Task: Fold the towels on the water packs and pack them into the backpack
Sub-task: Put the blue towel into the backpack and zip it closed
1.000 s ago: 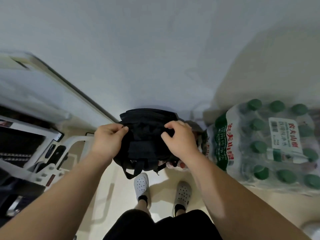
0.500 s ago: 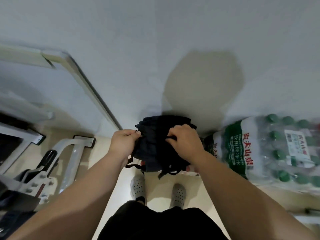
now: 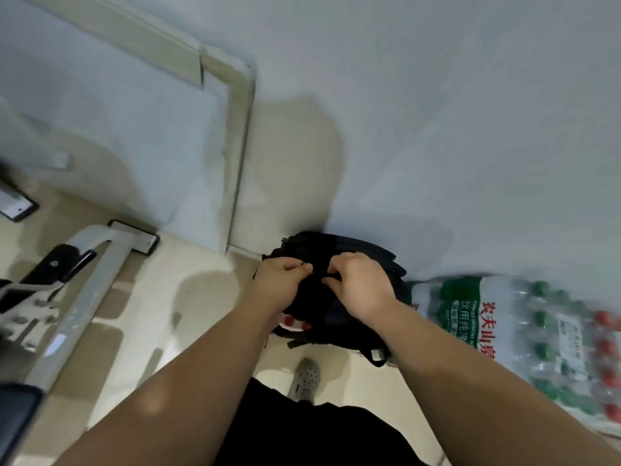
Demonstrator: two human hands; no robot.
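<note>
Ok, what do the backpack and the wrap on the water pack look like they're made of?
Backpack: looks like matte black woven fabric, soft, since it creases under the left hand and right hand. Water pack: its wrap seems thin glossy plastic film, clear with printed green panels; caps show through.

Black backpack (image 3: 339, 257), clear water pack (image 3: 524, 334) with green caps, green-and-white label, red lettering, grey perforated shoe (image 3: 304, 381), cream floor (image 3: 174, 297), pale grey wall (image 3: 437, 129)

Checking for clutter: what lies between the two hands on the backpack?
Head view: only black backpack fabric shows between left hand and right hand.
</note>
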